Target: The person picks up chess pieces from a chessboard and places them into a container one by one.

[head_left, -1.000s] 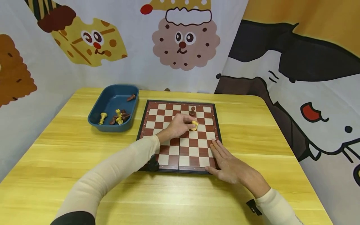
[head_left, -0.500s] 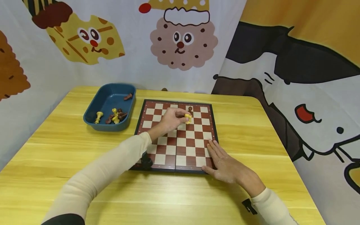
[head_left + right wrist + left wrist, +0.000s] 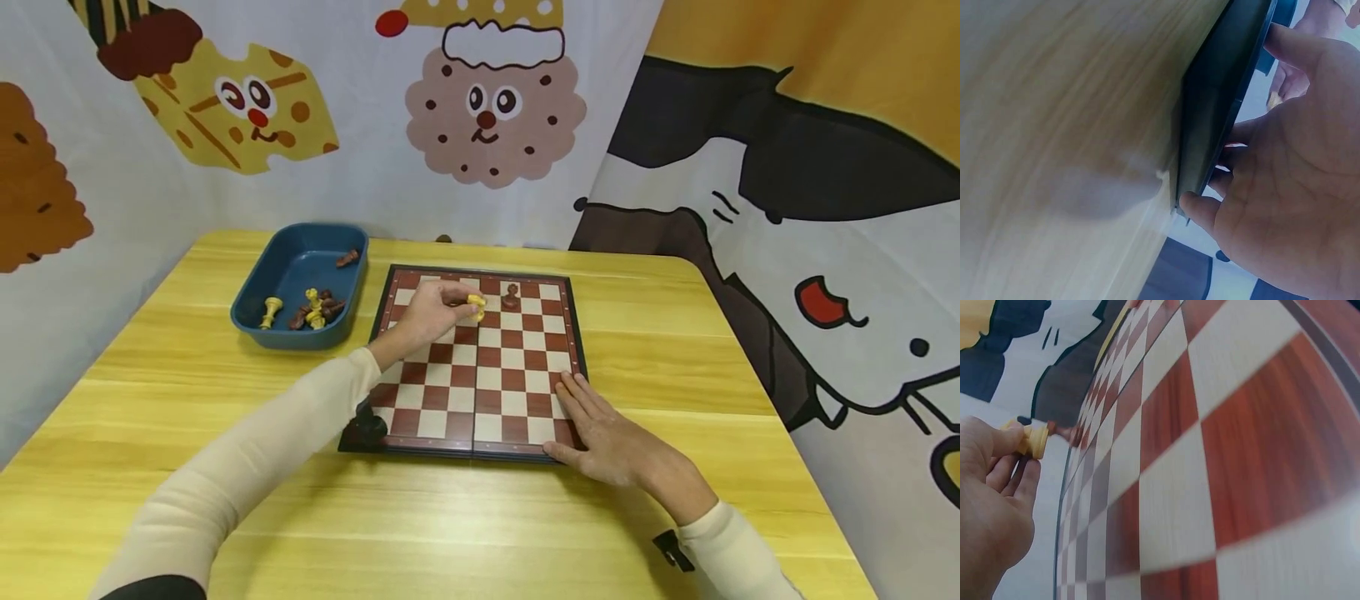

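Note:
My left hand [image 3: 429, 317] pinches a pale yellow chess piece [image 3: 477, 307] between thumb and fingers, over the far middle of the chessboard [image 3: 501, 403]. In the left wrist view the round base of that piece [image 3: 1036, 442] sticks out past the fingertips; its head is mostly covered. Just right of it a dark brown chess piece [image 3: 512, 297] stands upright near the board's far edge. My right hand [image 3: 615, 442] rests on the near right corner of the board, fingers stretched out. In the right wrist view its fingers lie along the board's dark side [image 3: 1216, 94].
A blue tray [image 3: 300, 340] stands left of the board, with several yellow and brown chess pieces [image 3: 315, 310] lying in it. The wooden table [image 3: 480, 533] extends around both. A curtain with cartoon prints [image 3: 360, 200] hangs directly behind the table.
My left hand has moved left and towards the board's far side with the yellow piece, away from the brown piece's column. The right hand has stayed on the board's corner.

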Demonstrator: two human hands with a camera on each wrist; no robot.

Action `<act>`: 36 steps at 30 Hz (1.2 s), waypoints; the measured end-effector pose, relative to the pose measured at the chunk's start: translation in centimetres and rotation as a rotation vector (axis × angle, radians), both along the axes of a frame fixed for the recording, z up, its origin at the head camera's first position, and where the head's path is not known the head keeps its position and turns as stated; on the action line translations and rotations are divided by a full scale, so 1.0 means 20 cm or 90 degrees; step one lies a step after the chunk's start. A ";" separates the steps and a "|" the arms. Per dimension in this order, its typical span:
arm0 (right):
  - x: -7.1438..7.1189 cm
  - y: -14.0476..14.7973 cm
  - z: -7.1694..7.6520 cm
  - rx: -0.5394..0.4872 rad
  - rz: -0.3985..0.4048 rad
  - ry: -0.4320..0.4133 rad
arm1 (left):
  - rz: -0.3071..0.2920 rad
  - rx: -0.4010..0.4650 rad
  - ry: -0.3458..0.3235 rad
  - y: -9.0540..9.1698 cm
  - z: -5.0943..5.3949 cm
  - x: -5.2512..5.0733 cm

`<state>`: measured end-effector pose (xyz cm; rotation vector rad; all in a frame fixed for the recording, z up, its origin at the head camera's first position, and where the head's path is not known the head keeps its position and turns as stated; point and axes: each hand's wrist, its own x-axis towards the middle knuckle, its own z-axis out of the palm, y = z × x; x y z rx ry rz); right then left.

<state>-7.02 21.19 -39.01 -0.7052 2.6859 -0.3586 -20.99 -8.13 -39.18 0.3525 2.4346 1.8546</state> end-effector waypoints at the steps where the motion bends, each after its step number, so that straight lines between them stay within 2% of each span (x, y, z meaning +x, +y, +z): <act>1: 0.00 0.01 0.00 -0.002 -0.004 0.000 | 0.002 -0.013 0.010 -0.01 0.00 -0.01; 5: 0.01 0.03 0.00 -0.012 -0.008 -0.002 | 0.015 -0.037 0.022 -0.09 0.01 -0.02; 10: 0.01 0.02 -0.01 0.002 -0.012 0.002 | 0.032 0.013 -0.016 -0.22 0.04 -0.03; 14: 0.00 0.02 -0.01 0.000 -0.013 -0.001 | 0.049 0.009 -0.025 -0.30 0.08 -0.03; 23: 0.00 0.01 -0.02 0.001 -0.003 -0.002 | 0.077 -0.046 0.017 -0.51 0.13 -0.03; 29: -0.01 0.01 -0.02 0.001 -0.002 0.000 | 0.110 -0.050 0.015 -0.69 0.18 0.00; 36: 0.00 0.01 -0.02 0.002 -0.005 -0.006 | 0.176 -0.065 0.015 -0.91 0.17 0.06</act>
